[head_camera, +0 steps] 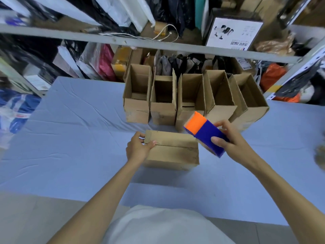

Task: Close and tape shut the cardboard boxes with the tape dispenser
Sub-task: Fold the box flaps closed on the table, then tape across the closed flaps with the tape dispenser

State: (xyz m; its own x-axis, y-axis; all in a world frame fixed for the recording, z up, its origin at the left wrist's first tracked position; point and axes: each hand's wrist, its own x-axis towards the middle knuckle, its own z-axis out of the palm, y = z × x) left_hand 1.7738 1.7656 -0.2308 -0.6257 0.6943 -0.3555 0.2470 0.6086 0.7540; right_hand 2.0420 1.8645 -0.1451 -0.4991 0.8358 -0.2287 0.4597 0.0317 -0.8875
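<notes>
Left hand (139,147) grips the closed cardboard box (173,150) mid-frame; right hand (228,138) grips the orange-and-blue tape dispenser (204,132).

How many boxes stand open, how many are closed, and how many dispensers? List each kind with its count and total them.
Open boxes: 5
Closed box: 1
Dispenser: 1
Total: 7

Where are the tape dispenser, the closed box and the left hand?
tape dispenser (206,133): head view, its blue face.
closed box (175,153): head view, its near top flap.
left hand (138,149): head view, the back of the hand.
</notes>
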